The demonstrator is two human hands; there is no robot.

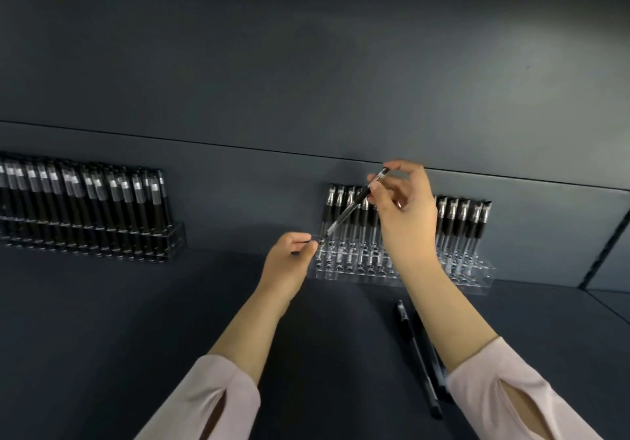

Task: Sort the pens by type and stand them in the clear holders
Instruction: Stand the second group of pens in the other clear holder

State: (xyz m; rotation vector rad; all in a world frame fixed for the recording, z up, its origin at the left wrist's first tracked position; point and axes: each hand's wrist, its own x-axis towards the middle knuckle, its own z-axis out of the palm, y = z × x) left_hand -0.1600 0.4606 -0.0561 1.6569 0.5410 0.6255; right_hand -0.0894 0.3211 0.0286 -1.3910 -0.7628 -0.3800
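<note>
Nearest me, two loose pens (417, 357) are lying side by side on the dark table (170, 320), just beside my right forearm, which is covering part of the farther one. I am counting two and no more in view.

Further out, my left hand (289, 255) is curling round a small dark piece (301, 247) and pinching it by the holder's left end; I cannot tell what it is, perhaps a cap. My right hand (402, 207) is gripping the tilted pen (347, 212) near its top, tip pointing down-left towards that same end of the right-hand holder (477, 276).

I am judging this as the seating step: one pen is going into an open socket. The next move is calling for bringing the pen upright, lining the tip over a free hole and lowering it without knocking its neighbours.

Behind, the standing pens (463, 214) are filling the back row: about five left of my hand, five right of it, and some hidden. Far left, the left-hand holder (177, 238) is carrying capped pens (88, 197), packed too closely and cut by the frame edge, so I am not counting them exactly.
</note>
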